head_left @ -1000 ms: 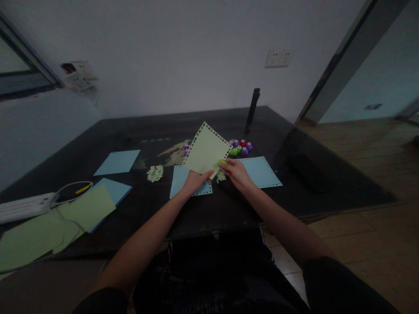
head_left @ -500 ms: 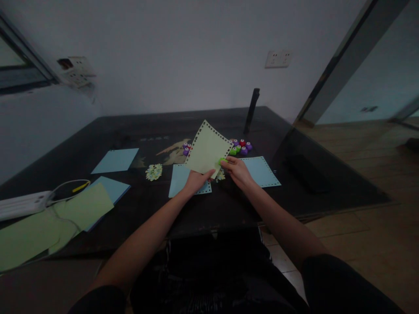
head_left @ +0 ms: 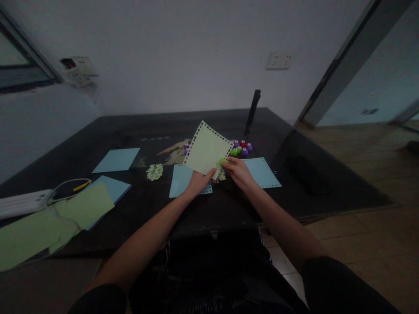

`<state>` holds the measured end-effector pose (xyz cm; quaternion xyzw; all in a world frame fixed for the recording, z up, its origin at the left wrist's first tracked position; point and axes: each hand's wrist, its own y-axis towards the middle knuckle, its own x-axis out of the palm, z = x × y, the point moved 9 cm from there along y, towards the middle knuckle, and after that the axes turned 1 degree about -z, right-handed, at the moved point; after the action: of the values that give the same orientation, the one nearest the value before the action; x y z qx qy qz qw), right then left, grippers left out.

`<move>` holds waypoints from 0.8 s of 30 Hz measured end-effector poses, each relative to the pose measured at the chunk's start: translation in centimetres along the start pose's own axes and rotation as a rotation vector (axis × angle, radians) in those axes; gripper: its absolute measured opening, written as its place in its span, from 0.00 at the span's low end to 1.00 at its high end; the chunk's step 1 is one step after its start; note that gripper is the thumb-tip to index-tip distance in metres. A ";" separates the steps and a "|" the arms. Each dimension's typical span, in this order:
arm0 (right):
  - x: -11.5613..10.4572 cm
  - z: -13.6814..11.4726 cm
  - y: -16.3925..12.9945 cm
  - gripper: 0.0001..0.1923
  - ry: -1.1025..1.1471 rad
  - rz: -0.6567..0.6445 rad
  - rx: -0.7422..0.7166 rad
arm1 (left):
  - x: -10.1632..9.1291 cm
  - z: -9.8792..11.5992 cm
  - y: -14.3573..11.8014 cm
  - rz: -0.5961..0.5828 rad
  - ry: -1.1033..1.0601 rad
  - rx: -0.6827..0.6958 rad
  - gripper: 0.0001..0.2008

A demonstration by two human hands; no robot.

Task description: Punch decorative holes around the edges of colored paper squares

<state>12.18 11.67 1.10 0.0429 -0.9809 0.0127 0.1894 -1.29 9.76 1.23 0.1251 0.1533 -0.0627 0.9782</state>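
**Green sheet held at a small punch**

A pale green square paper sheet with punched edges (head_left: 207, 148) is pinched at its lower corner by the left hand (head_left: 198, 182), raised above the dark bench (head_left: 131, 205). A small green paper punch (head_left: 223, 162), at the sheet's right edge, is clamped in the right hand (head_left: 239, 172) fingers.

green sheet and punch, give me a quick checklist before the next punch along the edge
1. Left hand grips the green sheet at its lower corner: ok.
2. Right hand holds the green punch at the sheet's right edge: ok.
3. Edge fully seated in the punch slot: cannot tell, too small and dim.
4. Sheet lifted above the blue sheet lying below it, so only one layer gets cut: ok.
5. Unpunched stretch left on this edge: cannot tell.
6. Spare punches lying near on the table: ok.
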 end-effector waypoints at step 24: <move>0.7 -0.3 -0.4 0.18 -0.045 -0.041 -0.014 | -0.1 -0.2 -0.3 0.020 -0.058 -0.128 0.11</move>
<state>11.67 11.26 1.65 0.0620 -0.9839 0.0011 0.1676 -1.50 9.56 1.04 0.0621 0.1271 -0.0464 0.9889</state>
